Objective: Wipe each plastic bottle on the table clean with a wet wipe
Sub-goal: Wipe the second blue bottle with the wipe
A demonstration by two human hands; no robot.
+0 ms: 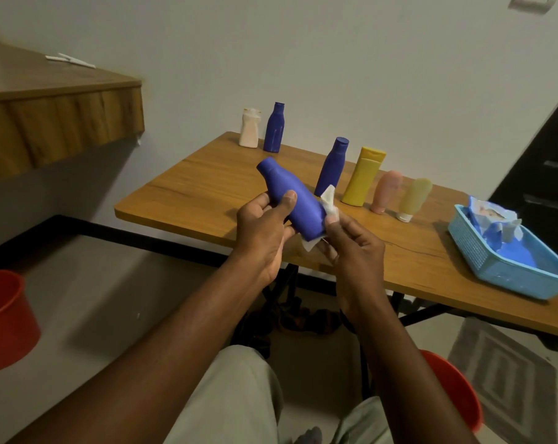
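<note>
My left hand grips a blue plastic bottle around its middle, tilted with the neck up-left, above the front edge of the wooden table. My right hand pinches a white wet wipe against the bottle's base. Standing on the table are a white bottle and a blue bottle at the back, then another blue bottle, a yellow tube, a pink tube and a pale yellow tube.
A light blue basket holding a wet wipe pack sits at the table's right. Red buckets stand on the floor at left and lower right. A wooden shelf juts out at upper left.
</note>
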